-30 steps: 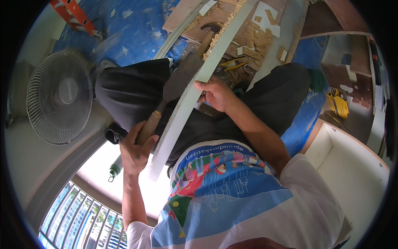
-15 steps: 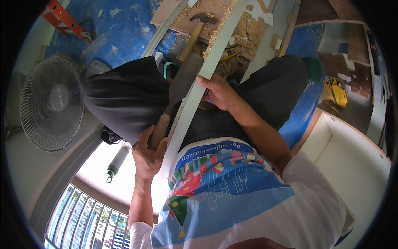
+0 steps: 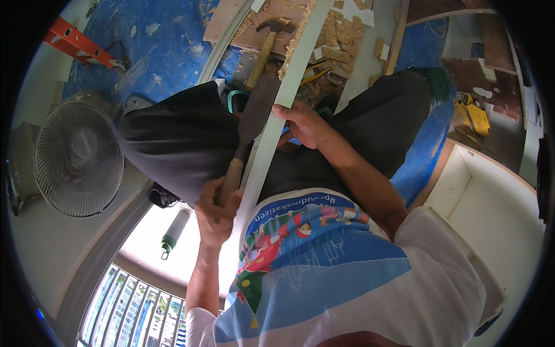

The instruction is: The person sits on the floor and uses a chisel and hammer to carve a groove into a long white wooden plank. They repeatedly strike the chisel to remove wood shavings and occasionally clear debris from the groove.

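My left hand (image 3: 215, 209) is shut on the wooden handle of a broad-bladed chopping knife (image 3: 257, 110). Its dark blade lies against the left edge of a long white strip (image 3: 272, 139). The strip runs from my lap up toward the floor ahead. My right hand (image 3: 303, 124) grips the strip's right edge, beside the blade. My knees in dark trousers frame both hands. The strip's far end shows a rough, chipped particle-board edge (image 3: 298, 40).
A hammer (image 3: 267, 45) lies on boards amid wood chips (image 3: 341, 34) ahead. A blue sheet (image 3: 156, 46) covers the floor. A fan (image 3: 78, 159) and an orange ladder (image 3: 75, 46) stand left. A bottle (image 3: 173, 231) lies lower left, with a white cabinet (image 3: 491, 214) and a yellow tool (image 3: 474, 118) right.
The view has tilted, bringing the hammer into sight. My left hand has brought the knife blade up along the strip's left edge. My right hand keeps its hold on the strip.
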`<control>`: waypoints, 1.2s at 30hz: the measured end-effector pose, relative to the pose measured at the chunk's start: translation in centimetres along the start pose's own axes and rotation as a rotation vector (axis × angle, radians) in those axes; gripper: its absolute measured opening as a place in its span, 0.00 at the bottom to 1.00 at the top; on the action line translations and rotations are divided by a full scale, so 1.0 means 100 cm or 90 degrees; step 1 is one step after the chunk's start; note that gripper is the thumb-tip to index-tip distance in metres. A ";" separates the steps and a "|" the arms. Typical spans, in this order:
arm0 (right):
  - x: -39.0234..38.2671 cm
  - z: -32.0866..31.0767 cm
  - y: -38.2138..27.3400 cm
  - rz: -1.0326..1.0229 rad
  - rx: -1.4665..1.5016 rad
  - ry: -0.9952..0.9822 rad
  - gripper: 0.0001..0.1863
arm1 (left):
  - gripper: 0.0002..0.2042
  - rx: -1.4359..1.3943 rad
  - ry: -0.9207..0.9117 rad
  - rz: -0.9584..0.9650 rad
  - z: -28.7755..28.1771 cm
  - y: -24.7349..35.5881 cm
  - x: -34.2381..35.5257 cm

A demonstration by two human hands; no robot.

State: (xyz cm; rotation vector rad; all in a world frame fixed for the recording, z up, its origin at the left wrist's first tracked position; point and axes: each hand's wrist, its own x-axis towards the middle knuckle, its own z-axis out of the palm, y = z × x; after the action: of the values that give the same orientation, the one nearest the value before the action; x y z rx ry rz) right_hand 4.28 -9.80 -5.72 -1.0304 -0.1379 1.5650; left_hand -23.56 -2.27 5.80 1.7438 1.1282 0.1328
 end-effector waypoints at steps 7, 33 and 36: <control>0.004 -0.004 0.004 -0.014 -0.028 0.015 0.25 | 0.21 0.154 0.102 0.179 0.006 -0.009 -0.012; 0.013 -0.025 -0.009 -0.044 -0.083 -0.031 0.30 | 0.17 -0.093 -0.027 -0.112 0.010 0.028 0.041; 0.012 -0.025 -0.011 -0.036 -0.092 -0.034 0.31 | 0.17 -0.053 -0.005 -0.055 0.009 0.029 0.041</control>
State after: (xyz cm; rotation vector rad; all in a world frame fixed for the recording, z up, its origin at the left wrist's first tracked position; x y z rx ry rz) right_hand 6.85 -9.52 -7.16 -1.0874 -0.3186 1.5486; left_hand -19.01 -0.03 6.07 1.6183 1.1751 0.1178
